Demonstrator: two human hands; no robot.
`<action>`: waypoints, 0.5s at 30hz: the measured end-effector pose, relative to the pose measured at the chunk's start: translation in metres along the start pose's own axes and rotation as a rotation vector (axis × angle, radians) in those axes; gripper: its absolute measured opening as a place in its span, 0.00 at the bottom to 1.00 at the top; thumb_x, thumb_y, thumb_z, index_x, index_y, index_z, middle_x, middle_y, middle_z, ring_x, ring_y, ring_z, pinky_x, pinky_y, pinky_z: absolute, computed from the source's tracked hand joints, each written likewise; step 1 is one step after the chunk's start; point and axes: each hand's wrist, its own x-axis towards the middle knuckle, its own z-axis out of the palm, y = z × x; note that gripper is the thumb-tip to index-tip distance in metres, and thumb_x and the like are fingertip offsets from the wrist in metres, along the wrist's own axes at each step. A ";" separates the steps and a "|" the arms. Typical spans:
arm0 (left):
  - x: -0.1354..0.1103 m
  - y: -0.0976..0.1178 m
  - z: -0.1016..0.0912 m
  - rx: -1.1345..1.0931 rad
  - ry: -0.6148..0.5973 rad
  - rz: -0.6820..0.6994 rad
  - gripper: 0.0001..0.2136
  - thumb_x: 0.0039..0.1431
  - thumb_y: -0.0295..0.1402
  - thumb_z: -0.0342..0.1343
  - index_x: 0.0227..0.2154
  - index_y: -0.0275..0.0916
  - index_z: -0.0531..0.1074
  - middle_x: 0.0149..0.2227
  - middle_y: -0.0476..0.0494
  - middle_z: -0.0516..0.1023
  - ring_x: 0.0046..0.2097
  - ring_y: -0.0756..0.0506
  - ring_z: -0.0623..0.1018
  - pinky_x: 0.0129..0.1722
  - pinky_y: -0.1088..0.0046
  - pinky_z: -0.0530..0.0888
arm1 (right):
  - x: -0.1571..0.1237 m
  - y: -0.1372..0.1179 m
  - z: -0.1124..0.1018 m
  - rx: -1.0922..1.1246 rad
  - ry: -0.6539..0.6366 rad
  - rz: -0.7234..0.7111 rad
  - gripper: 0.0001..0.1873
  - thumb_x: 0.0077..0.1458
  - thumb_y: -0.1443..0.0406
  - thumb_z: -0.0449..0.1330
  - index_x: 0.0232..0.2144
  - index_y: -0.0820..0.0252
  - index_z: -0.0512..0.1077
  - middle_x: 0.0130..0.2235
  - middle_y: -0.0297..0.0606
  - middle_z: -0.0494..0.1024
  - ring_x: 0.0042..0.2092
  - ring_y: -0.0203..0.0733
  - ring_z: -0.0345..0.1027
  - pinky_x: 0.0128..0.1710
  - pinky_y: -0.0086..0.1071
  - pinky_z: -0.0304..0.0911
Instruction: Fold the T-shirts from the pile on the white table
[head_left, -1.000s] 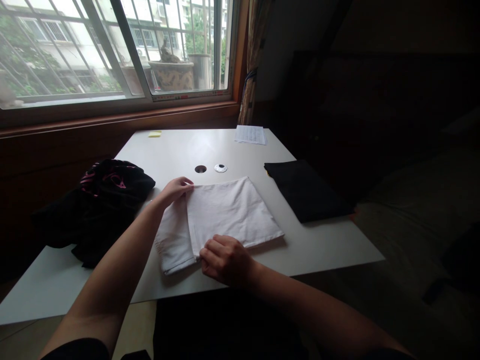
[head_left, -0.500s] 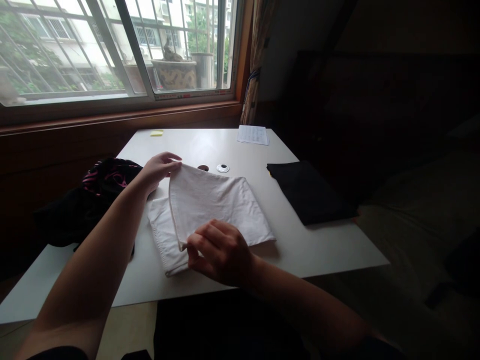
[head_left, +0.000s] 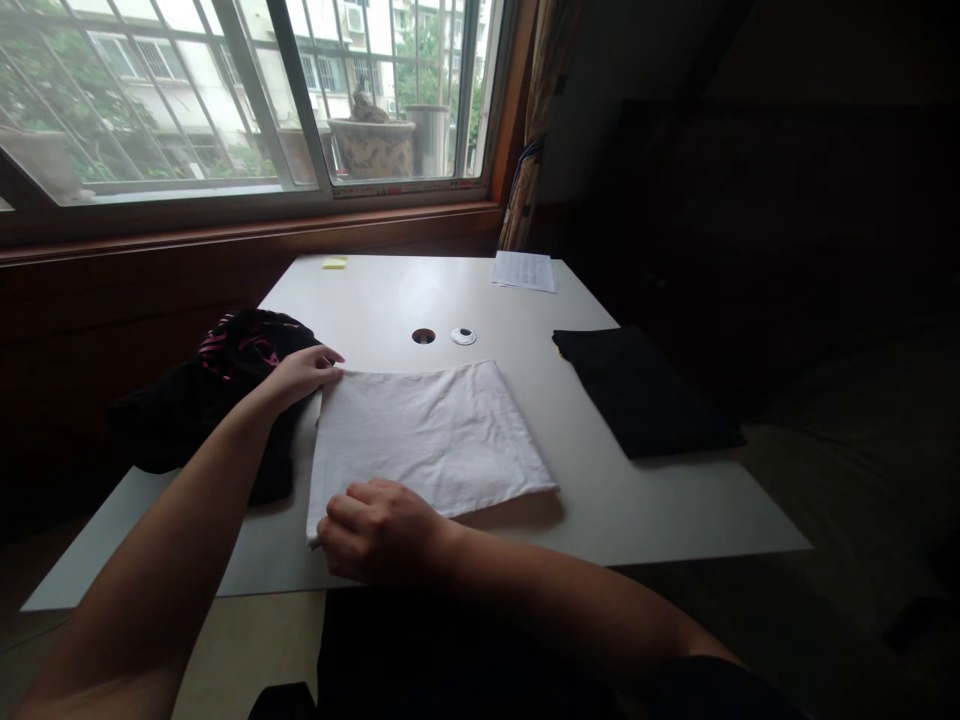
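A folded white garment (head_left: 427, 430) lies in a roughly four-sided shape on the white table; its exact kind does not show. At its far left corner, my left hand (head_left: 304, 375) is closed, thumb and fingers pinching the edge. The near left corner is held by my right hand (head_left: 379, 530), fingers curled over the cloth and fingertips partly hidden. Between both hands the left edge runs nearly straight. Creases cross the right part of the cloth.
A crumpled black garment with pink print (head_left: 240, 350) lies at left. A folded black cloth (head_left: 645, 390) rests at right. Behind are a round hole (head_left: 424, 337), its loose cover (head_left: 463, 336), papers (head_left: 525, 271) and yellow sticky notes (head_left: 334, 263). The table's front edge (head_left: 675, 562) is close.
Both hands have brought the raised upper layer of the white garment down and to the left. It now covers the lower layer that showed before. The view has shifted slightly left.
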 end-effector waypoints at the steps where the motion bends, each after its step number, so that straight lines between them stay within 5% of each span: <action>1: 0.001 -0.008 0.005 0.070 0.006 0.008 0.19 0.47 0.45 0.63 0.40 0.39 0.79 0.29 0.49 0.76 0.31 0.46 0.74 0.31 0.73 0.68 | -0.001 -0.002 0.008 0.012 -0.033 0.001 0.11 0.67 0.62 0.53 0.32 0.58 0.69 0.35 0.37 0.72 0.34 0.40 0.63 0.29 0.36 0.56; 4: 0.004 -0.023 0.018 0.237 0.008 0.045 0.16 0.50 0.42 0.60 0.39 0.39 0.79 0.32 0.47 0.78 0.34 0.44 0.77 0.37 0.70 0.71 | -0.007 -0.005 0.019 0.101 -0.138 -0.067 0.13 0.68 0.63 0.52 0.30 0.58 0.70 0.34 0.35 0.73 0.32 0.39 0.63 0.28 0.34 0.57; 8: 0.003 -0.026 0.026 0.382 0.024 0.135 0.15 0.54 0.36 0.56 0.43 0.38 0.78 0.39 0.41 0.79 0.41 0.41 0.79 0.44 0.68 0.73 | -0.032 0.019 -0.005 0.279 -0.205 -0.114 0.10 0.68 0.63 0.55 0.36 0.56 0.74 0.37 0.34 0.76 0.36 0.37 0.68 0.33 0.31 0.63; 12: -0.007 -0.007 0.033 0.584 0.083 0.201 0.16 0.57 0.32 0.54 0.48 0.40 0.78 0.49 0.36 0.76 0.50 0.37 0.76 0.51 0.61 0.73 | -0.082 0.074 -0.049 0.283 -0.074 0.241 0.13 0.67 0.65 0.57 0.52 0.59 0.74 0.48 0.42 0.79 0.48 0.39 0.73 0.48 0.34 0.70; 15: -0.019 0.019 0.053 0.616 0.104 0.328 0.18 0.62 0.33 0.52 0.53 0.40 0.76 0.57 0.34 0.74 0.58 0.34 0.72 0.58 0.56 0.70 | -0.124 0.104 -0.065 0.111 -0.129 0.462 0.24 0.68 0.59 0.58 0.63 0.60 0.67 0.62 0.51 0.71 0.63 0.49 0.64 0.61 0.45 0.64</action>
